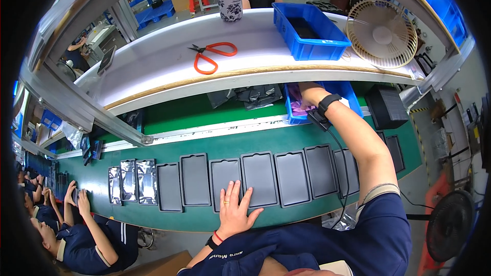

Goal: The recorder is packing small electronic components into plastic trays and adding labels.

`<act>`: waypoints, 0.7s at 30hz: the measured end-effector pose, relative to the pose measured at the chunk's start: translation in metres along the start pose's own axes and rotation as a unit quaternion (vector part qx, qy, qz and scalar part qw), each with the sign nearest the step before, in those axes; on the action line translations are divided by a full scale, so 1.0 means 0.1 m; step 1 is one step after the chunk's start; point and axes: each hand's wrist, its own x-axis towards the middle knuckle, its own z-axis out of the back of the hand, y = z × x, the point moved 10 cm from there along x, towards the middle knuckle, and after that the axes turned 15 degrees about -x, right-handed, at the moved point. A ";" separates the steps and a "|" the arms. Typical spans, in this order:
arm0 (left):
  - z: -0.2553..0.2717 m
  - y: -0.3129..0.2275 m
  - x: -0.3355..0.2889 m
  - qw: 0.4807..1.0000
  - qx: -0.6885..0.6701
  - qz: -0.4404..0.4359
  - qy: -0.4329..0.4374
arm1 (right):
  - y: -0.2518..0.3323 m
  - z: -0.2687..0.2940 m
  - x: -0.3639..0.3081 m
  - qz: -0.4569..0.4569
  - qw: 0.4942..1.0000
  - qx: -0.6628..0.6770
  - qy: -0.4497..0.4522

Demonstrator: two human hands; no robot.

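My left hand [236, 210] lies flat with its fingers spread, its fingertips over the near ends of two neighbouring dark grey trays, a slightly smaller one [225, 169] and the one to its right [259, 179]. My right arm reaches forward under the shelf. There, my right hand [310, 94] is down inside a blue bin [349, 92] among pinkish-purple pieces [295, 106]. Its fingertips are partly hidden, so whether it grips anything does not show. A black device with a cable [319, 121] sits at the bin's near edge, below my wrist.
More grey trays [195, 179] line the green bench [204, 218], with shiny wrapped packets [147, 181] at the left end. Above is a white shelf [158, 66] with orange-handled scissors [207, 55], another blue bin [321, 50] and a fan [382, 35]. A co-worker [92, 240] sits at left.
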 end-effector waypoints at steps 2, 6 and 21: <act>0.00 0.03 0.00 1.000 -0.004 -0.001 0.001 | 0.13 0.07 0.05 0.060 0.995 -0.018 -0.078; 0.00 0.05 0.06 1.000 -0.011 -0.005 0.001 | 0.17 0.17 0.04 0.112 0.989 -0.003 -0.096; -0.06 0.04 -0.16 1.000 -0.024 0.004 0.000 | 0.36 0.57 -0.34 0.190 0.958 -0.109 -0.186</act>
